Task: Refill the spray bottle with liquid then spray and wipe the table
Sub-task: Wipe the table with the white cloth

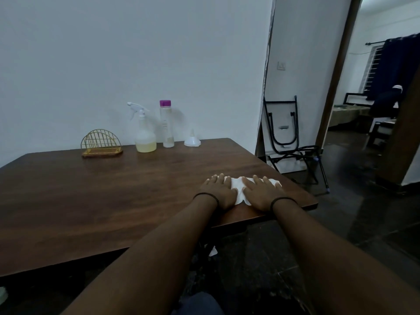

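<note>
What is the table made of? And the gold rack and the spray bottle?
The table looks like wood or wood veneer: brown with grain streaks and a soft sheen. The rack seems to be thin metal wire, gold-coloured, on a flat base. The spray bottle is probably clear plastic, since the yellowish liquid shows through, with a white trigger.

I am viewing a home interior: a wooden bench [91, 189] is standing against a plain painted wall, a folded chair [286, 130] is leaning beside an open doorway, and a dark curtain [395, 67] is hanging over a barred window beyond.
</note>
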